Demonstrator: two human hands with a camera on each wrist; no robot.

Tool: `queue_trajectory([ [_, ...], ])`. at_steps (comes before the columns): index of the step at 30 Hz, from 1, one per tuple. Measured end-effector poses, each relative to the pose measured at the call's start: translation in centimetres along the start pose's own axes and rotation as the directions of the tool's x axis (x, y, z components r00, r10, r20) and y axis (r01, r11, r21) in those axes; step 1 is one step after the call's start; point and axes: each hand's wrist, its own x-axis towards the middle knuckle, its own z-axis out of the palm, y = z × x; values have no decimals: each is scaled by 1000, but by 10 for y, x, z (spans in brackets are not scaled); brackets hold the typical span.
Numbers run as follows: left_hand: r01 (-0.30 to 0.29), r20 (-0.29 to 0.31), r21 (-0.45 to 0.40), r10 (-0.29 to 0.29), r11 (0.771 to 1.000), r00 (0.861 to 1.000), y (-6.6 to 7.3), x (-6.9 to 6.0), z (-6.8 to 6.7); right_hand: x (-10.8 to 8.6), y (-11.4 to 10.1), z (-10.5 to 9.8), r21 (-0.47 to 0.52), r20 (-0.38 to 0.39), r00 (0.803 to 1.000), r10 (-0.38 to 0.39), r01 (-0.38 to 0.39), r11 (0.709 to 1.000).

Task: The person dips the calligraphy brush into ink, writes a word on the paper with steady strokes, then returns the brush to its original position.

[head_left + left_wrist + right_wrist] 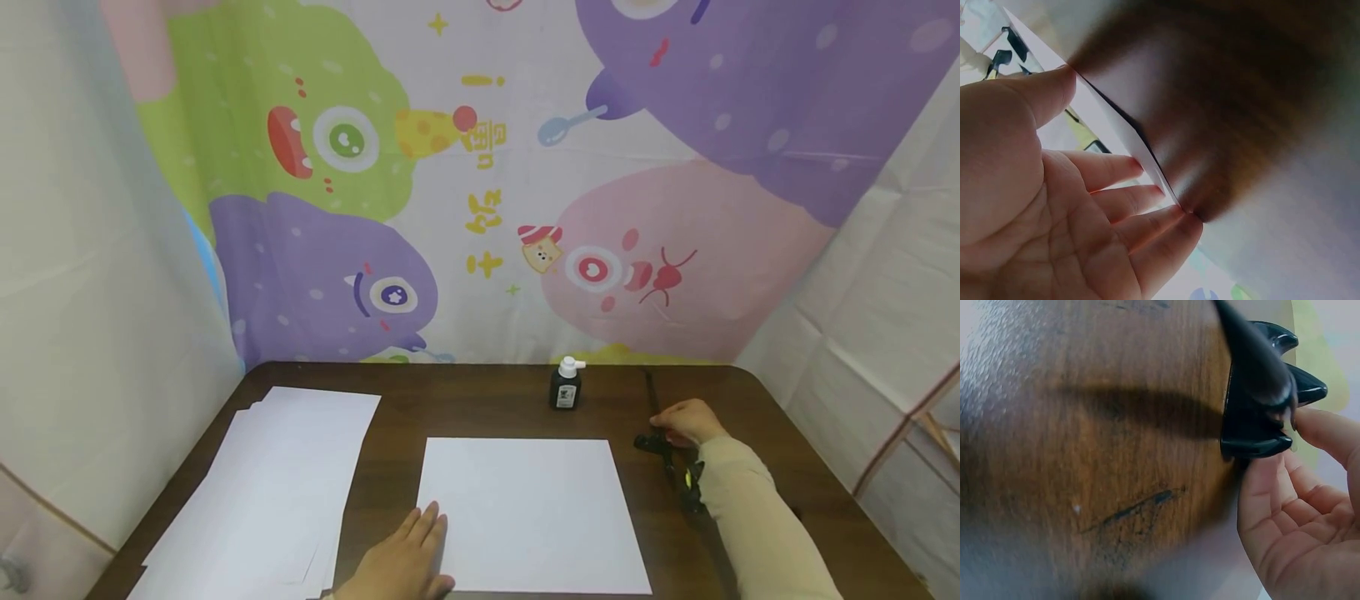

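Observation:
A white sheet of paper (528, 512) lies on the dark wooden table. My left hand (405, 554) rests on its left edge, fingers extended; the left wrist view shows these fingers (1160, 250) and the thumb at the edge of the sheet. At the right, my right hand (693, 422) pinches a dark brush (651, 392) between thumb and fingers. The brush (1254, 356) lies across a black pronged brush rest (1254, 447), its tapered dark end pointing away from the fingers. Part of the handle is hidden behind the rest and the fingers.
A black bottle with a white spout cap (566, 387) stands near the back of the table. Several overlapping white sheets (262, 483) lie at the left. A cartoon-printed curtain (480, 317) hangs behind the far edge. Dark marks (1141, 509) streak the wood near the rest.

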Motion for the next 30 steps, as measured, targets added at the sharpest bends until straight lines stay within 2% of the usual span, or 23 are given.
queue_trajectory([
  [7, -2, 19, -4, 2, 1000, 1000, 1, 0, 0, 5, 4, 2, -24, -7, 1000, 25, -26, 999],
  [14, 0, 12, -6, 0, 1000, 1000, 1, 0, 1, 4, 1, -1, 78, 18, 998, 65, -66, 995],
  [30, 2, 8, -24, -1, 1000, 1000, -1, 1, 1, -5, -18, -25, 217, 96, 995, 12, -33, 976],
])
